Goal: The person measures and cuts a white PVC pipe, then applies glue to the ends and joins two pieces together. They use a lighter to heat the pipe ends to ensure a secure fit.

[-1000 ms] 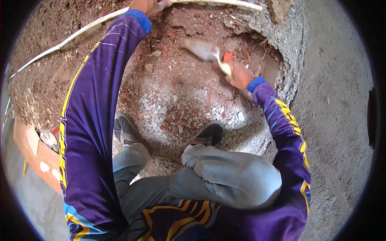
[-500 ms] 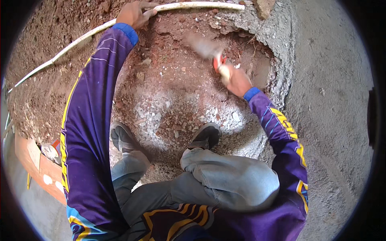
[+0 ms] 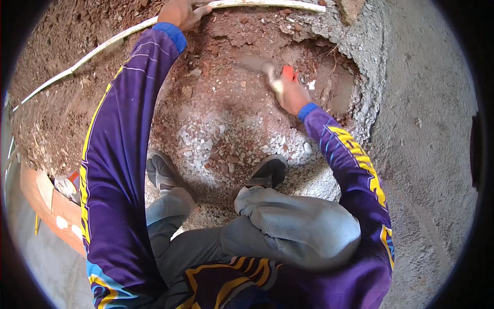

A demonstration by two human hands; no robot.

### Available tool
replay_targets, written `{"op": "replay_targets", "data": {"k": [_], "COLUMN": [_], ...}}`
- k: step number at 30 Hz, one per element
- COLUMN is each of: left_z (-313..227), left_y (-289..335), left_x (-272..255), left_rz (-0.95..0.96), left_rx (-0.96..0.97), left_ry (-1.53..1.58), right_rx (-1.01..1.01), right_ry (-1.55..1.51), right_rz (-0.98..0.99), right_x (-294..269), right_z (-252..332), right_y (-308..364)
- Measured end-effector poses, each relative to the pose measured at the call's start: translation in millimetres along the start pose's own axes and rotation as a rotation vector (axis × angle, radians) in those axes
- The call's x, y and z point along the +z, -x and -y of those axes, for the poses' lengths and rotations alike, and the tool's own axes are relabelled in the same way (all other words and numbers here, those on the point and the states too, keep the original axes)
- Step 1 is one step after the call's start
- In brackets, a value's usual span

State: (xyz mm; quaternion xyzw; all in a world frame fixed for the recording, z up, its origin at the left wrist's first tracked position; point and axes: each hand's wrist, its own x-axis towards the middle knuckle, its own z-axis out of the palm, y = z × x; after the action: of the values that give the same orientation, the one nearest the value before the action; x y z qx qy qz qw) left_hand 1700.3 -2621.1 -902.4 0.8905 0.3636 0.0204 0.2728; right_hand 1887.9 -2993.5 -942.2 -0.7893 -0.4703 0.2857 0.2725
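My left hand (image 3: 181,15) is at the upper edge of the view, closed around a long, thin white pipe (image 3: 110,41) that curves across the reddish soil. Some of its fingers are cut off by the picture's edge. Over the loose earth to the right, my right hand (image 3: 293,97) grips a trowel (image 3: 252,63) by its pale handle. Its blade points left and is smeared by motion. A red part (image 3: 289,73) shows beside the fingers; I cannot make out its shape.
Rough broken concrete (image 3: 373,77) edges the soil at the right, beside a hollow (image 3: 339,77). A grey concrete floor (image 3: 427,144) lies beyond. Near my shoes (image 3: 270,171) are pale stone chips. An orange-brown board (image 3: 49,206) lies at the lower left.
My right hand has shifted slightly left with the trowel, its wrist turned. My left hand stays on the pipe; the whole view has slid a little.
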Motion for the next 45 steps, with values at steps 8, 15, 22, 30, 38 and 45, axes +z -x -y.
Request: {"op": "replay_targets", "data": {"k": [8,15,22,30,38,45], "left_z": [0,-6,4,-19,-1,-6], "left_y": [16,9,12,3,4,10], "left_x": [-9,-11,-11,-4,1,-10], "left_rz": [-0.045,0.094,0.065,0.074,-0.001,0.065], "left_rx": [0.111,-0.038,-0.084,-0.031,-0.032,-0.054], "left_ry": [-0.051,0.058,0.079,-0.046,-0.09,-0.115], "right_rx": [0.015,-0.165,0.004,-0.023,-0.172,-0.181], "right_ry": [0.161,0.183,0.367,0.388,0.19,0.062], "right_rz": [0.104,0.618,0.502,0.347,0.102,0.116], "right_x": [7,10,24,32,23,24], "right_z": [36,50,25,-17,21,48], "right_y": [-13,-14,-13,-24,-23,-27]}}
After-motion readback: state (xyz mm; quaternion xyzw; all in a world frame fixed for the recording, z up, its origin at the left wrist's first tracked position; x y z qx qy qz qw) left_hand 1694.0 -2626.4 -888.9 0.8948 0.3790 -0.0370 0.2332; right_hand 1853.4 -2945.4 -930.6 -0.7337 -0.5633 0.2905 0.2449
